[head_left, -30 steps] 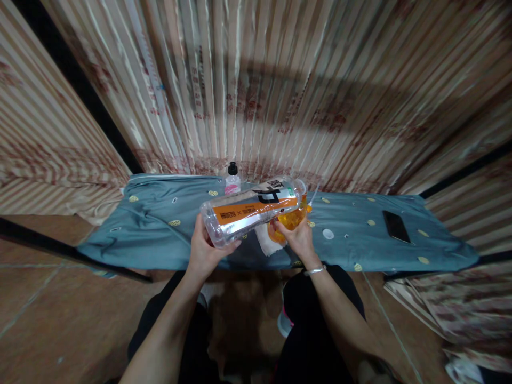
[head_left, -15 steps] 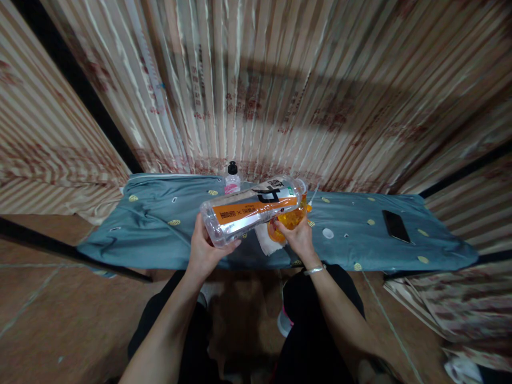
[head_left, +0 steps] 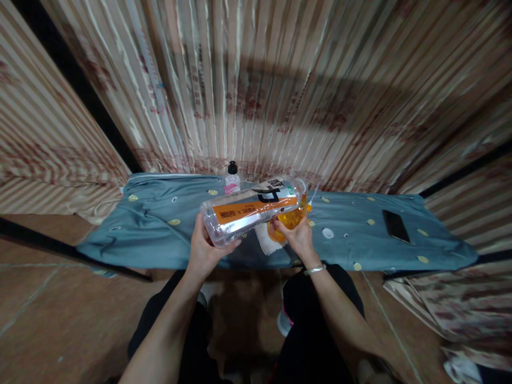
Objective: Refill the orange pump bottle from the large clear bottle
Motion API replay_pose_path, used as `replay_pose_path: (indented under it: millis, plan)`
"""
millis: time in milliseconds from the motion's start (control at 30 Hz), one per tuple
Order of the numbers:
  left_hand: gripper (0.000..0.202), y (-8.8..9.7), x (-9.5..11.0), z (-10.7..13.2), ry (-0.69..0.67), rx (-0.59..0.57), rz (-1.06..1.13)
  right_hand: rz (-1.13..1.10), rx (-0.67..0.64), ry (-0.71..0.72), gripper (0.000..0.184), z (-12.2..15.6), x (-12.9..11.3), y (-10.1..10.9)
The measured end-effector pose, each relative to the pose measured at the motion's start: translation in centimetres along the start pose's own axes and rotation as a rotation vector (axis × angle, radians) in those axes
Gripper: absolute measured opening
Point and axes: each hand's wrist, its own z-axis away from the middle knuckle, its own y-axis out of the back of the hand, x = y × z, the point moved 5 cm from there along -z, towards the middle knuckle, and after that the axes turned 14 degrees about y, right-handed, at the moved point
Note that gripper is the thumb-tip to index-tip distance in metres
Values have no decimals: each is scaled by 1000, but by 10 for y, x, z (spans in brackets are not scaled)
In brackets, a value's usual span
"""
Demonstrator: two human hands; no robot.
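A large clear plastic bottle [head_left: 252,209] with an orange and silver label lies tilted in the air, its neck end up to the right. My left hand [head_left: 206,242] is wrapped round its base. My right hand [head_left: 296,236] grips a smaller clear container of orange liquid [head_left: 291,217], which has a thin pale stick or tube [head_left: 315,194] at its upper right. The large bottle's neck end meets the container's top; whether liquid flows between them I cannot make out. Under the container a white tissue [head_left: 269,242] lies on the cloth.
A blue-grey patterned cloth [head_left: 152,234] covers the narrow table. Behind the large bottle stands a small clear bottle with a black cap [head_left: 232,178]. A white round cap-like disc [head_left: 328,233] and a black phone [head_left: 396,226] lie to the right. Striped curtains [head_left: 256,96] hang close behind.
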Motion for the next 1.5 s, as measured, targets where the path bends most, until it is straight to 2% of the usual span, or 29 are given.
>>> replay_pose_path:
  millis: [233, 500, 1500]
  plan:
    - [91, 1, -1, -1, 14, 27, 10, -13, 24, 17, 88, 0, -1, 1]
    - [87, 0, -1, -1, -30, 12, 9, -8, 22, 26, 87, 1, 1, 0]
    - [87, 1, -1, 0, 1, 0, 4, -11, 9, 3, 90, -1, -2, 2]
